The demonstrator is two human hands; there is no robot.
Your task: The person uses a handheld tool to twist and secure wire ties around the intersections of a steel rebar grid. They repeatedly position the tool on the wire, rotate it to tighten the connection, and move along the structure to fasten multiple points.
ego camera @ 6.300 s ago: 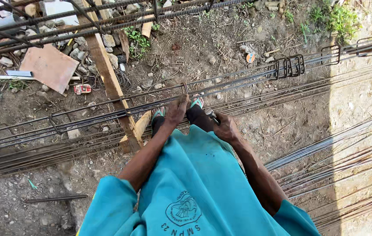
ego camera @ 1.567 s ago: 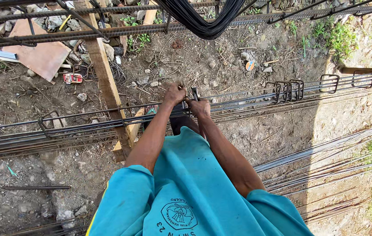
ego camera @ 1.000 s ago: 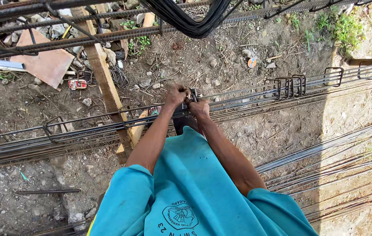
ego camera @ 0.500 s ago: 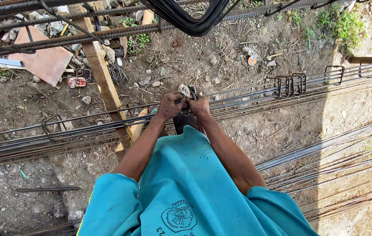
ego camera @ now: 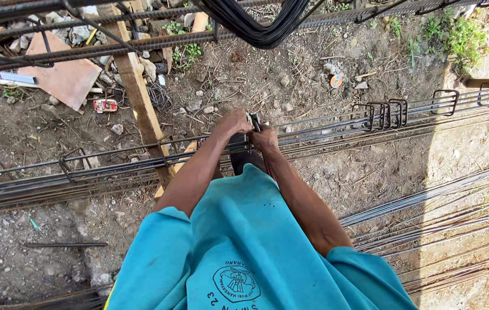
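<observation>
Steel ring (ego camera: 251,133) upright on the long steel bars (ego camera: 112,166), just right of the wooden post (ego camera: 141,97). Left hand (ego camera: 234,121) clenched on the ring's top, likely steadying it square to the bars. Right hand (ego camera: 264,138) closed over the same joint, touching the left; tool inside it too hidden to name. Further right of the post, a cluster of spare rings (ego camera: 385,113) bunched on the bars. Beyond the post, a black wire bundle (ego camera: 256,23) hanging overhead.

Teal shirt (ego camera: 244,229), dark round emblem; rusty grey-brown rebar cage (ego camera: 112,166); tan wooden plank (ego camera: 141,97); black wire coil (ego camera: 256,23).
</observation>
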